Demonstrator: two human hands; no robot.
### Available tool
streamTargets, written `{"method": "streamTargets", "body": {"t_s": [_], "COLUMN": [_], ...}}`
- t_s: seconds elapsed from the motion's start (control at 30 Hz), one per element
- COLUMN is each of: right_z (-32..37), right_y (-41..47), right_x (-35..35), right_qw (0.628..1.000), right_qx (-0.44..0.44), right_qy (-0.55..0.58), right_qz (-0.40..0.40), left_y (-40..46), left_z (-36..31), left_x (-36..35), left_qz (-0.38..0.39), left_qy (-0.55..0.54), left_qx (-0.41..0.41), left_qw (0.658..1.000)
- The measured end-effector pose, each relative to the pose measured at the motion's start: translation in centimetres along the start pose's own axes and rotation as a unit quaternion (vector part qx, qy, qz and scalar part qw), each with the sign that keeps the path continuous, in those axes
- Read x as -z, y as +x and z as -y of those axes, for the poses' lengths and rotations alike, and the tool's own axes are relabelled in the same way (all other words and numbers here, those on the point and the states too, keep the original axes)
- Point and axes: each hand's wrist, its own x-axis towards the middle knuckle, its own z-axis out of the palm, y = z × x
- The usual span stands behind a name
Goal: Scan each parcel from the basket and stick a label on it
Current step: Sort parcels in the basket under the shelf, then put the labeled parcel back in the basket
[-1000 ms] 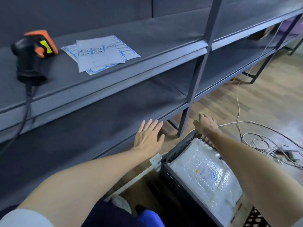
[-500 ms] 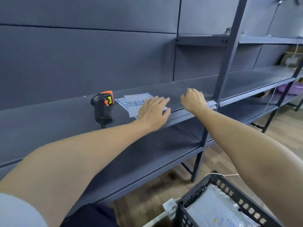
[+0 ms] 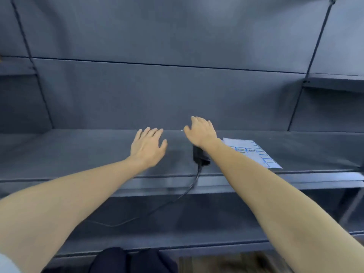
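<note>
While both hands hovered over the shelf, left hand spread, empty, right hand relaxed above the scanner, label sheets at its 3 o'clock.

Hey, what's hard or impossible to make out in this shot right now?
All in the head view:
- Scanner: the right hand and wrist cover its top; only the black base and cable show.
- Label sheet: print too small and blurred to read; the right forearm hides its near-left corner.
- Basket and parcels: out of frame.
- Left hand: unclear whether it touches the shelf.
</note>
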Motion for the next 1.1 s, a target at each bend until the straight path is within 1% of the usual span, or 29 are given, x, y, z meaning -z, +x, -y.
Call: {"method": "streamTargets", "body": {"t_s": [0.13, 0.27, 0.4, 0.5, 0.6, 0.7, 0.77, 0.83, 0.93, 1.1], "right_z": [8.5, 15.9, 21.5, 25.0, 28.5, 31.5, 33.2, 34.3, 34.9, 34.8], "right_y": [0.0, -2.0, -4.5, -6.4, -9.2, -12.9, -15.7, -18.4, -22.1, -27.8], "right_x": [-2.5, -4.8, -6.6, -7.4, -8.0, -9.1, -10.6, -12.5, -16.0, -22.6], "right_qw": [0.994, 0.978, 0.96, 0.944, 0.919, 0.887, 0.867, 0.846, 0.828, 0.806], "right_qx": [0.08, 0.161, 0.221, 0.26, 0.312, 0.356, 0.387, 0.406, 0.405, 0.396], "right_qy": [0.044, 0.086, 0.108, 0.138, 0.175, 0.219, 0.23, 0.235, 0.224, 0.166], "right_qz": [0.055, 0.099, 0.136, 0.148, 0.165, 0.194, 0.215, 0.253, 0.315, 0.408], "left_y": [-3.1, -6.3, -10.3, -14.5, -19.6, -25.0, -28.7, -32.1, -36.9, -43.4], "left_z": [6.4, 11.0, 14.8, 17.7, 20.3, 22.2, 23.2, 23.9, 24.4, 24.1], "left_x": [1.0, 2.1, 3.2, 3.9, 3.7, 2.5, 1.2, -0.6, -3.9, -9.5], "left_qz": [-0.007, -0.024, -0.057, -0.091, -0.108, -0.099, -0.087, -0.073, -0.048, 0.017], "left_qy": [0.026, 0.047, 0.057, 0.054, 0.063, 0.065, 0.06, 0.045, 0.028, -0.018], "left_qx": [0.089, 0.159, 0.225, 0.274, 0.326, 0.386, 0.425, 0.463, 0.515, 0.581], "left_qw": [0.996, 0.986, 0.971, 0.956, 0.937, 0.915, 0.899, 0.882, 0.856, 0.814]}}
